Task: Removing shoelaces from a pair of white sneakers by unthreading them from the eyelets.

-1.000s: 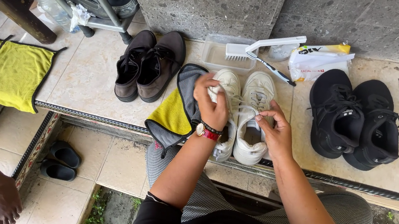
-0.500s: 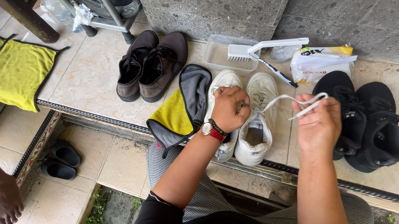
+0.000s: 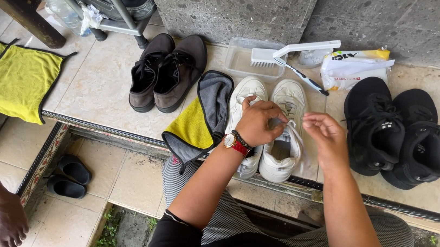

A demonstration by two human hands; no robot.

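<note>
The left hand (image 3: pixel 257 123) rests over a pair of white shoes (image 3: pixel 271 129) standing side by side on the tiled counter (image 3: pixel 99 81), its grip pinched together on a white lace (image 3: pixel 293 130) at the right shoe's opening. The right hand (image 3: pixel 327 136) hovers just beside it; fingers curled, but whether its grip holds the lace I cannot tell. A yellow and grey cloth (image 3: pixel 201 119) lies touching the white pair on the left, brown shoes (image 3: pixel 168 72) beyond it, black shoes (image 3: pixel 393 131) to the right, a brush (image 3: pixel 292 57) behind.
</note>
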